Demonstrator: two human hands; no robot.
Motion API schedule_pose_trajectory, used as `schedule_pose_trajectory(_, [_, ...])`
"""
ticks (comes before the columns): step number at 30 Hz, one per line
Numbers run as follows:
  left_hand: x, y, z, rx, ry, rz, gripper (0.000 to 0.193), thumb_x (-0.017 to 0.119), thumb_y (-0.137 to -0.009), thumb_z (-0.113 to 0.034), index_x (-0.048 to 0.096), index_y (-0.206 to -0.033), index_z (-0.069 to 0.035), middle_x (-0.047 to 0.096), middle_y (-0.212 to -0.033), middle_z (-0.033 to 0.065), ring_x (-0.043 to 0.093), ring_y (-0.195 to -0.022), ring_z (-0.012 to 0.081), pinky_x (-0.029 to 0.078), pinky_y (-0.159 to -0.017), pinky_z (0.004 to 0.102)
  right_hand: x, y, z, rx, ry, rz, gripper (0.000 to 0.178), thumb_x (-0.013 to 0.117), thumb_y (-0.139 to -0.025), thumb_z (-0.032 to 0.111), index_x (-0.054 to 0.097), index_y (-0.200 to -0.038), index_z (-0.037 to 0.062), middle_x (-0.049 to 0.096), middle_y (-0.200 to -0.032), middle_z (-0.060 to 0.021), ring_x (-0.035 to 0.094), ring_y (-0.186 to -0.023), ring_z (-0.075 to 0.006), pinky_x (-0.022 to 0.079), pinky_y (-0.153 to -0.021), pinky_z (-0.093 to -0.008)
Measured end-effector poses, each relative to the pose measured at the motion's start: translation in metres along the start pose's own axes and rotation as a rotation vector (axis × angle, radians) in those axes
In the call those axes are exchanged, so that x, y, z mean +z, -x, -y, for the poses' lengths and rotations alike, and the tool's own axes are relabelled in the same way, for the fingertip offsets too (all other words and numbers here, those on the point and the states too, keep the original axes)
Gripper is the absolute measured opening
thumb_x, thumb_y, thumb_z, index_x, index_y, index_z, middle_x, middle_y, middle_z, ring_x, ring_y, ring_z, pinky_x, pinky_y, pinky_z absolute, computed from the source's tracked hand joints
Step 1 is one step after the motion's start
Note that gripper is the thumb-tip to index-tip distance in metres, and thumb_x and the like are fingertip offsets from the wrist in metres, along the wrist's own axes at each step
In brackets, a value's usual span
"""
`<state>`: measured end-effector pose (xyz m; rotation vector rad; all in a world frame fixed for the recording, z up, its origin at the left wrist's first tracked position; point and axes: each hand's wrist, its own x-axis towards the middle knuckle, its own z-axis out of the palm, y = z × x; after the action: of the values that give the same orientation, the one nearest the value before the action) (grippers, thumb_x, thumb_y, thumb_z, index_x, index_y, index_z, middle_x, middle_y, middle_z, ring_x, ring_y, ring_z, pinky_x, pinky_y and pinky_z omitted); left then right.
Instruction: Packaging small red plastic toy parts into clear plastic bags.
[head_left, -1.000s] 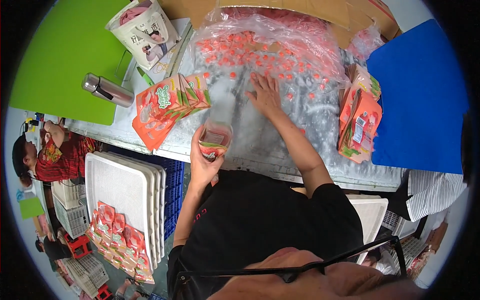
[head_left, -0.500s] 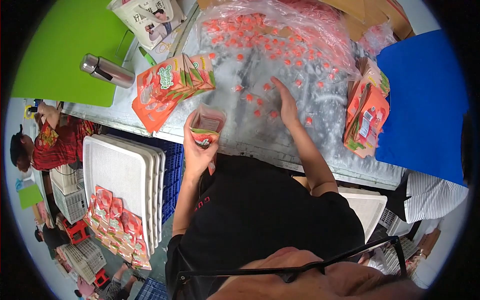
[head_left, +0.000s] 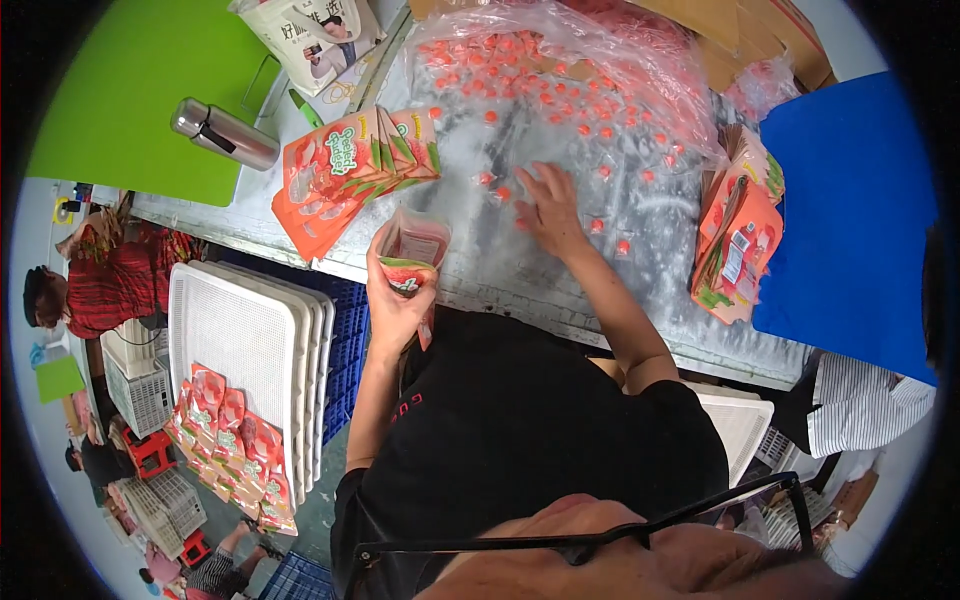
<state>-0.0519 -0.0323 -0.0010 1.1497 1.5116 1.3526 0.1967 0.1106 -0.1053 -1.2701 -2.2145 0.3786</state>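
My left hand [head_left: 396, 312] is closed around a red-and-pink printed pouch [head_left: 410, 270] whose open mouth faces up, at the table's near edge. My right hand [head_left: 552, 212] lies palm down over the metal tabletop, fingers spread. Small red candies in clear wrappers [head_left: 596, 226] lie scattered around it, and some near its fingertips are partly covered. Farther back, many more of these candies spill from a large clear plastic bag [head_left: 620, 50].
Flat pouches [head_left: 335, 175] lie fanned out at the left, and another stack [head_left: 735, 235] sits by a blue panel [head_left: 850, 220]. A steel flask [head_left: 225, 135] stands beside a green panel [head_left: 100, 90]. White trays [head_left: 235, 320] with filled pouches [head_left: 235, 430] are stacked below left.
My right hand has turned from edge-on to palm down with spread fingers, shifting slightly left over the nearby candies. The left hand keeps its hold on the pouch.
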Motion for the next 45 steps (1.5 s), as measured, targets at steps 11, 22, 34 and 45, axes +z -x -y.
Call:
schedule_pose_trajectory(11, [0.006, -0.002, 0.007, 0.068, 0.016, 0.084, 0.09, 0.072, -0.065, 0.006, 0.033, -0.145, -0.003, 0.045, -0.141, 0.0196, 0.051, -0.124, 0.0266, 0.043, -0.102, 0.0372, 0.029, -0.014, 0.016, -0.33, -0.026, 0.096, 0.036, 0.076, -0.077, 0.034, 0.065, -0.104, 0.012, 0.058, -0.113, -0.007, 0.057, -0.105, -0.0292, 0.048, -0.086, -0.0442])
schedule_pose_trajectory(22, [0.027, -0.015, 0.006, 0.439, -0.479, 0.085, 0.094, 0.085, -0.058, -0.006, 0.041, -0.141, -0.005, 0.043, -0.144, 0.0216, 0.044, -0.131, 0.0414, 0.037, -0.108, 0.0468, -0.069, -0.034, 0.116, 0.438, -1.084, -0.26, 0.012, 0.065, -0.094, 0.017, 0.065, -0.09, 0.0057, 0.054, -0.078, 0.0043, 0.051, -0.064, -0.0034, 0.037, -0.052, -0.0205])
schedule_pose_trajectory(34, [0.043, -0.015, 0.005, 0.355, -0.357, 0.187, 0.093, 0.081, -0.062, -0.003, 0.035, -0.143, -0.002, 0.043, -0.143, 0.0239, 0.043, -0.132, 0.0404, 0.036, -0.11, 0.0458, -0.063, -0.027, 0.139, -0.113, -0.808, -0.231, 0.011, 0.064, -0.091, 0.011, 0.065, -0.096, 0.0013, 0.063, -0.104, -0.0126, 0.063, -0.093, -0.0226, 0.05, -0.08, -0.0337])
schedule_pose_trajectory(45, [0.034, -0.012, 0.012, 0.233, -0.145, 0.122, 0.085, 0.072, -0.07, 0.004, 0.032, -0.145, 0.001, 0.041, -0.145, 0.0192, 0.043, -0.133, 0.0305, 0.035, -0.111, 0.0398, -0.075, 0.05, -0.013, 0.249, 0.395, -0.072, 0.074, 0.074, -0.075, 0.056, 0.054, -0.139, 0.0243, 0.028, -0.157, -0.0123, 0.019, -0.144, -0.044, 0.012, -0.11, -0.069])
